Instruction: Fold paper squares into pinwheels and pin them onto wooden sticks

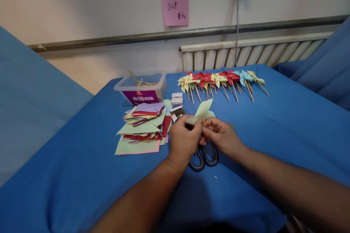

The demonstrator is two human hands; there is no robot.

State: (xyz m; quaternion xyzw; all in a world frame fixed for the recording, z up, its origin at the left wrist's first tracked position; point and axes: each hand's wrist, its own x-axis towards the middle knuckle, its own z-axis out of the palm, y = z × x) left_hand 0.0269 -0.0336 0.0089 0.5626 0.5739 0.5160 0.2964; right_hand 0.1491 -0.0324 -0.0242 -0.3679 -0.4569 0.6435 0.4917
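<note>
A light green paper pinwheel (204,108), partly hidden by fingers, is gripped in my left hand (183,136). Close against it, my right hand (222,136) is closed in a pinch on a thin wooden stick (203,119), whose short end shows between the two hands. Below the hands lie dark-handled scissors (210,156), blades mostly covered. Just behind my left hand is a small open box (176,110) with shiny bits beside it; I cannot make out its contents.
Left of my hands is a pile of coloured paper sheets (142,127). Behind it stands a clear plastic tub (161,86) with sticks inside. Two small white boxes (177,99) sit beside the tub. Finished pinwheels (205,79) line the back of the blue-covered table (273,127).
</note>
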